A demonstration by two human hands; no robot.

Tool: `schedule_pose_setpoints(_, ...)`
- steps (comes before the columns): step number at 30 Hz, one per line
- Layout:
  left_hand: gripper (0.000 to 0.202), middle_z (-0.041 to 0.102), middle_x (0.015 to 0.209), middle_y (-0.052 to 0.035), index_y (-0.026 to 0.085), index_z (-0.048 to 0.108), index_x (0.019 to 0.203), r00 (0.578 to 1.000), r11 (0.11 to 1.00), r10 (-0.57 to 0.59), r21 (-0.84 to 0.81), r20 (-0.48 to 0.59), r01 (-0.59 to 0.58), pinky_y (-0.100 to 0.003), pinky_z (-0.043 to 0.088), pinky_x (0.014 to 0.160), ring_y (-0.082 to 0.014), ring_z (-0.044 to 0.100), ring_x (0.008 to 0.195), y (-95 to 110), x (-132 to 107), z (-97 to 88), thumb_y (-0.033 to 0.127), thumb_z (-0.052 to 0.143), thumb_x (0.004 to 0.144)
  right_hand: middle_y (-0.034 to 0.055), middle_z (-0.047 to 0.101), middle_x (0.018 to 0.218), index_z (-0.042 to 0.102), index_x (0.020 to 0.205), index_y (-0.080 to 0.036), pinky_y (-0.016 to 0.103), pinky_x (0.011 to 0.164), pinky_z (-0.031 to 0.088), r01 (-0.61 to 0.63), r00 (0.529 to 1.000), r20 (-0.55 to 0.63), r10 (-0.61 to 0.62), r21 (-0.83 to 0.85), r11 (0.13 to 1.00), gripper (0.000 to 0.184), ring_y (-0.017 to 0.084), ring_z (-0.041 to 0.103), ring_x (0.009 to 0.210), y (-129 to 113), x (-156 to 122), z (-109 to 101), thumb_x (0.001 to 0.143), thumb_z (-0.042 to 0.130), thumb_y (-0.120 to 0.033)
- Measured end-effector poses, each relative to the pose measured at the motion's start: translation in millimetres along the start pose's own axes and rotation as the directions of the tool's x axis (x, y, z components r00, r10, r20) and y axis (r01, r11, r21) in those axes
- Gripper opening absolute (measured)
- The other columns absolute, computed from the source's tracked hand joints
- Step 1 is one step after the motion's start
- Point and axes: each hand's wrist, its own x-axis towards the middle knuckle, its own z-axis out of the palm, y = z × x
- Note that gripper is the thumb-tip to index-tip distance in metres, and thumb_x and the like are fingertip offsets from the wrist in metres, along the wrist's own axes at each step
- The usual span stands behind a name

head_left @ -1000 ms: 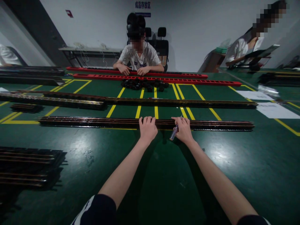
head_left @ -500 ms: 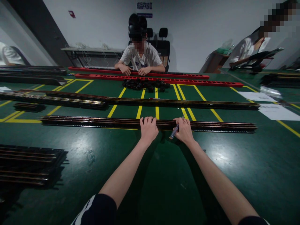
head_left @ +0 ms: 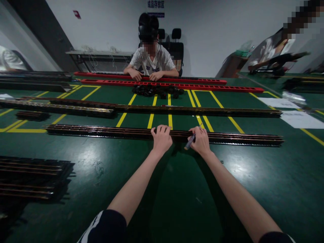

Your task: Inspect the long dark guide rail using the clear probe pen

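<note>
A long, narrow, glossy black bundle of strips (head_left: 101,131), edged with thin copper-coloured lines, is laid across the middle of the frame. Near its centre, it is held under the bent fingers of the left hand (head_left: 162,139), whose thumb is hidden. A slim, smooth-handled tool with a thin tip (head_left: 190,142) is held in the narrowly closed right hand (head_left: 201,141), which is placed against the same bundle. Both are supported by a smooth green tabletop (head_left: 121,162), marked with straight yellow lines (head_left: 170,119).

A second long black bundle (head_left: 227,112) is stretched beyond, near and apart. Farther up the frame, two red slotted rails are seen, the nearer (head_left: 243,89) and the farther (head_left: 101,75), pierced by rectangular openings whose contents cannot be made out. A heap of small shiny black parts (head_left: 157,91), too jumbled to be counted, is gathered beside the nearer rail. The farther rail is touched by a white-shirted co-worker (head_left: 164,57). Two white paper sheets (head_left: 303,119) are spread at right; dark ribbed strips (head_left: 30,177) are stacked at lower left.
</note>
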Motion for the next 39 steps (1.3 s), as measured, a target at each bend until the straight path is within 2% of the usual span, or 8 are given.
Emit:
schedule_pose_setpoints(8, 0.04, 0.063, 0.116, -0.006, 0.022, 0.059, 0.112, 0.997, 0.995, 0.067, -0.07, 0.042, -0.064, -0.049, 0.025, 0.103, -0.0226, 0.049, 0.115, -2.0, 0.2, 0.2, 0.011, 0.04, 0.078, 0.0047, 0.055, 0.071, 0.042, 0.079, -0.021, 0.034, 0.068, 0.037, -0.02, 0.998, -0.054, 0.018, -0.026, 0.999, 0.008, 0.021, 0.051, 0.068, 2.4, -1.2, 0.5, 0.073, 0.046, -0.018)
schedule_pose_setpoints(13, 0.04, 0.063, 0.115, -0.0058, 0.022, 0.059, 0.112, 0.996, 0.995, 0.071, -0.078, 0.049, -0.067, -0.049, 0.025, 0.103, -0.0223, 0.049, 0.115, -2.8, 0.4, 0.8, 0.011, 0.039, 0.079, 0.0063, 0.058, 0.077, 0.043, 0.081, -0.021, 0.035, 0.069, 0.035, 0.022, 1.0, -0.018, -0.023, -0.062, 0.998, 0.005, 0.023, 0.051, 0.072, 1.1, -2.9, -3.2, 0.078, 0.046, -0.024)
schedule_pose_setpoints(20, 0.039, 0.063, 0.115, -0.0054, 0.022, 0.059, 0.111, 0.995, 0.993, 0.085, -0.088, 0.05, -0.08, -0.048, 0.025, 0.103, -0.0218, 0.05, 0.114, -3.1, 0.6, 0.1, 0.011, 0.039, 0.08, 0.0074, 0.064, 0.088, 0.046, 0.087, -0.021, 0.037, 0.075, 0.033, 0.077, 0.996, 0.05, -0.072, -0.107, 0.991, 0.016, 0.025, 0.052, 0.079, 0.4, -3.3, -3.6, 0.082, 0.051, -0.036)
schedule_pose_setpoints(27, 0.038, 0.063, 0.114, -0.0053, 0.022, 0.058, 0.11, 0.995, 0.99, 0.096, -0.102, 0.032, -0.093, -0.047, 0.026, 0.102, -0.0213, 0.05, 0.113, -4.5, 2.1, 1.5, 0.011, 0.04, 0.079, 0.0067, 0.064, 0.089, 0.047, 0.095, -0.02, 0.039, 0.079, 0.032, 0.046, 0.993, 0.109, -0.035, -0.106, 0.993, 0.02, 0.026, 0.052, 0.082, 1.8, -2.9, -2.6, 0.08, 0.054, -0.032)
schedule_pose_setpoints(35, 0.038, 0.063, 0.115, -0.006, 0.023, 0.059, 0.11, 0.996, 0.991, 0.079, -0.108, 0.038, -0.074, -0.047, 0.027, 0.102, -0.0223, 0.05, 0.113, -3.1, 1.4, -0.4, 0.01, 0.039, 0.08, 0.0084, 0.065, 0.099, 0.044, 0.087, -0.021, 0.04, 0.082, 0.031, 0.058, 0.986, 0.159, -0.041, -0.106, 0.993, 0.015, 0.026, 0.054, 0.087, 1.1, -3.2, -4.5, 0.076, 0.054, -0.023)
schedule_pose_setpoints(39, 0.039, 0.063, 0.116, -0.0068, 0.022, 0.059, 0.112, 0.998, 0.995, 0.058, -0.086, 0.032, -0.055, -0.047, 0.029, 0.102, -0.0224, 0.05, 0.114, -1.2, 1.2, -2.2, 0.011, 0.038, 0.082, 0.0075, 0.066, 0.1, 0.044, 0.086, -0.022, 0.041, 0.085, 0.031, 0.058, 0.988, 0.144, -0.048, -0.068, 0.996, 0.015, 0.026, 0.054, 0.09, 0.6, -3.5, -5.9, 0.074, 0.052, -0.017)
